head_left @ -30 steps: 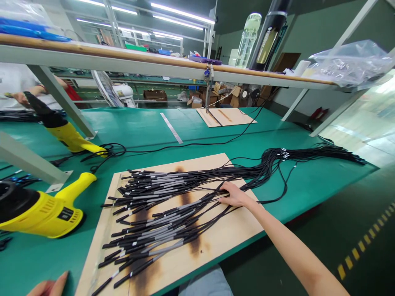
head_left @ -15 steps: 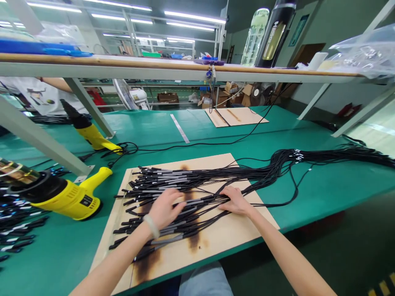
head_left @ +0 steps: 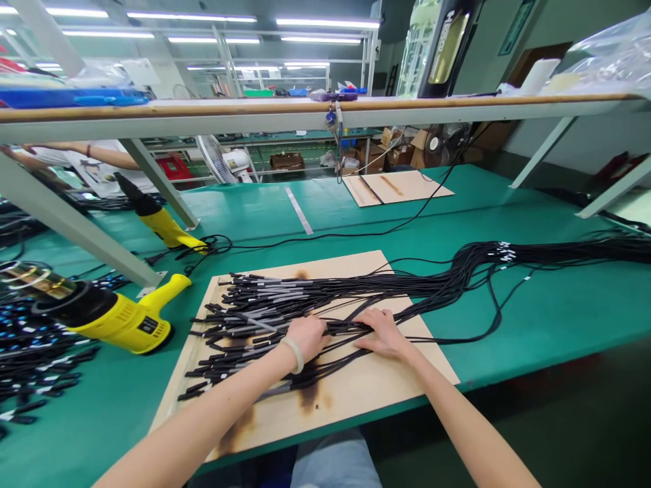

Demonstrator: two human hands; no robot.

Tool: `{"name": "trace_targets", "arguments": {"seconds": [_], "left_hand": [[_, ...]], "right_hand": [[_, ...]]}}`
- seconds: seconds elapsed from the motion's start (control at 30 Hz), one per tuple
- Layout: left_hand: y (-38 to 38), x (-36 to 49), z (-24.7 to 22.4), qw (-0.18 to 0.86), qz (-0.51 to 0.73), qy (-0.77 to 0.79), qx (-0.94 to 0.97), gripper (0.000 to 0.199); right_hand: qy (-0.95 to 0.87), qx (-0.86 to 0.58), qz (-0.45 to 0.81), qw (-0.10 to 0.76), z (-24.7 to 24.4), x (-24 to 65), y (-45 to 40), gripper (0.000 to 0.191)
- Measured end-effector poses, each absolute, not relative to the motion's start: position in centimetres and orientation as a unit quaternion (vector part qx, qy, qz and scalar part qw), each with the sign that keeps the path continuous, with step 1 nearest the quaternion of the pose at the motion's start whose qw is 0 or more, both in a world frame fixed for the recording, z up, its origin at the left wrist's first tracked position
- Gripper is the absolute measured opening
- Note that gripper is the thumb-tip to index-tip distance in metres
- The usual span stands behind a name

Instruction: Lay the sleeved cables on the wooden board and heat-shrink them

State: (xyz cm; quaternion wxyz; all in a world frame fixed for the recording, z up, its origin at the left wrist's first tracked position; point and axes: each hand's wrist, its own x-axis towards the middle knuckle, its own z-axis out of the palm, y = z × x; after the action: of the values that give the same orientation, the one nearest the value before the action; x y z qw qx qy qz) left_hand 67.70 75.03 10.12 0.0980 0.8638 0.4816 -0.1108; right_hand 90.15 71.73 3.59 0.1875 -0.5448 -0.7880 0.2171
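Note:
Many thin black cables (head_left: pixel 422 283) lie fanned out across a pale wooden board (head_left: pixel 371 386) with brown scorch marks. Their left ends carry black tips and grey sleeves (head_left: pixel 285 290). My left hand (head_left: pixel 306 337), wearing a pale bracelet at the wrist, has its fingers curled round some cables near the middle of the board. Just to its right, my right hand (head_left: pixel 382 332) holds cables between its fingers and thumb, low against the board. Parts of the gripped cables are hidden under both hands.
A large yellow heat gun (head_left: pixel 125 322) lies left of the board, and a second yellow heat gun (head_left: pixel 165 224) is behind it. More cables (head_left: pixel 45 366) lie at far left. A shelf (head_left: pixel 244 116) spans overhead, holding bottles. Another board (head_left: pixel 397 188) lies at the back.
My left hand has moved right along the cables, closer to my right hand, and its fingers have closed round some. My right hand stays nearly in place. The view has shifted slightly.

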Motion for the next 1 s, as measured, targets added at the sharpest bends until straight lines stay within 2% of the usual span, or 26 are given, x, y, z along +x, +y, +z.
{"name": "trace_targets", "arguments": {"seconds": [0.13,0.27,0.53,0.67,0.73,0.87,1.0], "left_hand": [[75.2,65.9,10.5,0.104,-0.066,0.443,0.888,0.029],[76.3,64.1,10.1,0.106,-0.092,0.433,0.891,0.027],[75.1,65.4,10.4,0.084,-0.131,0.437,0.886,0.018],[73.4,66.0,11.3,0.110,-0.171,0.430,0.880,0.019],[72.7,66.0,11.4,0.149,-0.161,0.418,0.882,0.018],[73.5,66.0,10.7,0.188,-0.092,0.441,0.873,0.032],[75.5,66.6,9.8,0.163,-0.045,0.467,0.868,0.023]], "right_hand": [[-0.795,-0.528,0.222,0.202,3.4,90.3,71.5,0.029],[-0.790,-0.531,0.220,0.212,3.3,90.3,71.5,0.021],[-0.788,-0.530,0.218,0.225,2.9,90.2,71.3,0.016],[-0.790,-0.527,0.217,0.229,2.6,90.2,71.2,0.013],[-0.790,-0.529,0.211,0.230,2.5,90.2,71.2,0.014],[-0.790,-0.528,0.208,0.230,2.4,90.2,71.3,0.018],[-0.793,-0.524,0.205,0.234,2.4,90.2,71.4,0.019]]}}
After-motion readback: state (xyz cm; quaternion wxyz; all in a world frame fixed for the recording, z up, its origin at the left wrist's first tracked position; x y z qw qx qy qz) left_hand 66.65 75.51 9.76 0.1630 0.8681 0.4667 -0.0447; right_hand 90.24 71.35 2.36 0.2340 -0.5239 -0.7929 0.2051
